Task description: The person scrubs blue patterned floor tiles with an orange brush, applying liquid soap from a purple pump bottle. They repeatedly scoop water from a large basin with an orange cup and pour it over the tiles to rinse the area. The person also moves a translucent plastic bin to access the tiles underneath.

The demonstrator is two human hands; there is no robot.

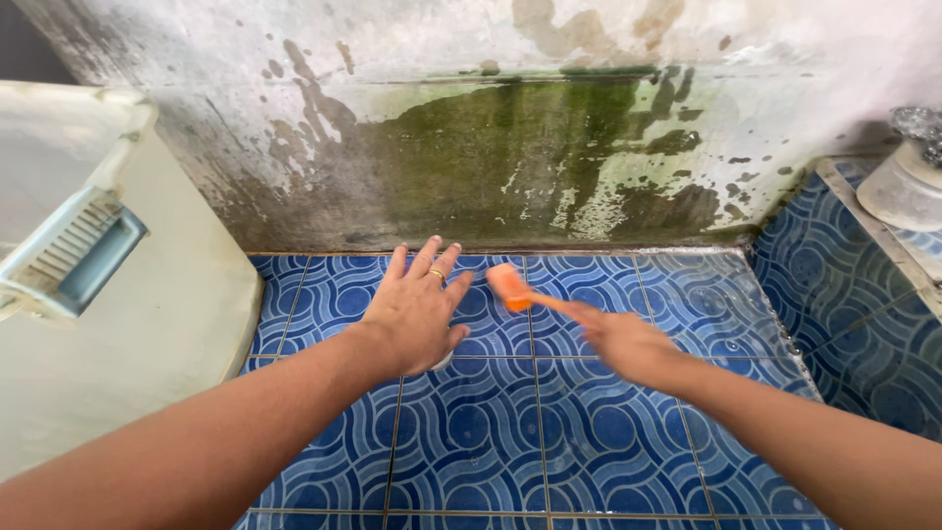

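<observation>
Nearest the camera, two bare forearms are stretched out over a floor of blue patterned tiles (471, 442). The left hand (417, 309) is held flat with its fingers spread, palm down, just above or on the tiles – contact cannot be told for certain; a ring is worn on one finger. The right hand (628, 344) is blurred, and is closed around the handle of an orange brush (510, 287), whose head is seen low over the tiles just beside the left fingertips.

The brush is judged to be light and stiff – moulded plastic by its look – and likely slippery, since the tiles appear wet. It is best gripped along the thin handle, well back from the head, as it is now.

To the left a pale plastic tub or washer (147, 294) with a blue-grey grille is set. Farther off, a stained wall (549, 157), green with growth, is met by the tiles, and a clear jar (903, 186) is seen on a raised ledge at the right.
</observation>
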